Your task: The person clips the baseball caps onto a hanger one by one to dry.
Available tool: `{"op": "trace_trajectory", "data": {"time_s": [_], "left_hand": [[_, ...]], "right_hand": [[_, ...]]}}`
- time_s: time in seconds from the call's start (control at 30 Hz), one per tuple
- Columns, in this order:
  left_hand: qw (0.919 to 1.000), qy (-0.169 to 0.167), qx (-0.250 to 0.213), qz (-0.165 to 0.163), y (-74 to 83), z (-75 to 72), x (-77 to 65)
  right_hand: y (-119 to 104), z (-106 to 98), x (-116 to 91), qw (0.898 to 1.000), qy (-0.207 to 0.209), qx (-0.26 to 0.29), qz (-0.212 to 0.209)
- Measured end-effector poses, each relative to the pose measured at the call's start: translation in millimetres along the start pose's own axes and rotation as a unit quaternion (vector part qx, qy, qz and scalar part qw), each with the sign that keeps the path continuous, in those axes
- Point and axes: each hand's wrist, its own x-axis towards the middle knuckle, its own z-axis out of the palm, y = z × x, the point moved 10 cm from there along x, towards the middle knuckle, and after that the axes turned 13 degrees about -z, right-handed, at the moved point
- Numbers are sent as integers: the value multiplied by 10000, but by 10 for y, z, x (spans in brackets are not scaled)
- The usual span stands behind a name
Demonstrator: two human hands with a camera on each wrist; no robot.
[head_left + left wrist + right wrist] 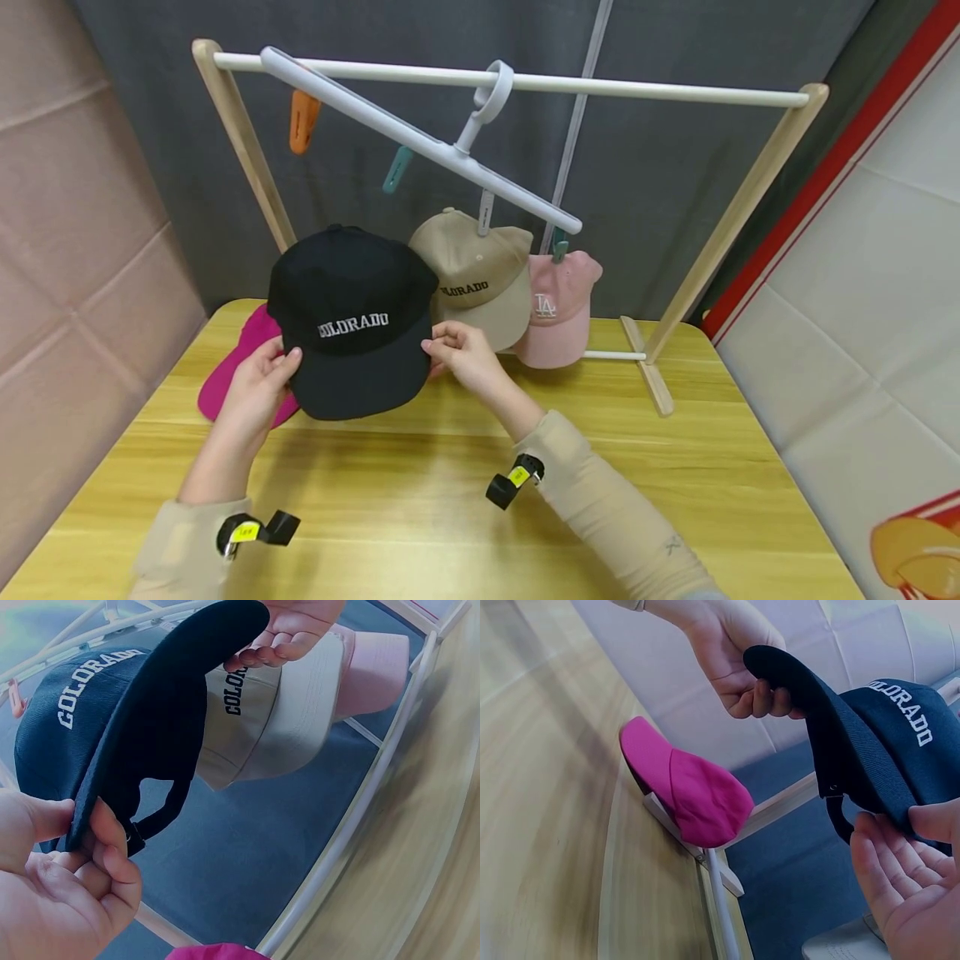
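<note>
A black baseball cap (348, 283) with white COLORADO lettering is held up in front of the rack, brim toward me. My left hand (255, 385) pinches the left side of its brim between thumb and fingers. On the opposite side, the right hand (468, 358) pinches the brim's edge. The cap's back strap (169, 810) hangs underneath in the left wrist view. A beige cap (461, 262) hangs from a grey clip (486, 212), just behind the black one. Farther right, a pink cap (558, 312) hangs from a dark teal clip (559, 246).
A white hanger (375, 121) tilts on the rack's top rail (645, 87), its left end higher. An orange clip (303, 121) and a teal clip (397, 170) dangle without caps. On the wooden table (420, 517), a magenta cap (682, 784) lies at the rack's left foot.
</note>
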Motion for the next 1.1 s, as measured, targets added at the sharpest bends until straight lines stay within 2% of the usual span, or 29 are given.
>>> {"op": "trace_trajectory", "data": {"time_s": [0.23,0.6,0.87,1.1], "left_hand": [[9999,61,131,-11,32,16,31],[9993,-82,-358,-19,72,71,112],[9994,-160,-304,74,119,118,137],[9995,-172,-200,-152,121,146,179]], "right_hand": [[-29,-30,27,10000,-11,-56,-81],[-80,-98,56,9999,15,-155,-70],[-78,-142,74,9997,29,-249,-55],[-116,-182,82,9995,48,-323,-1]]}}
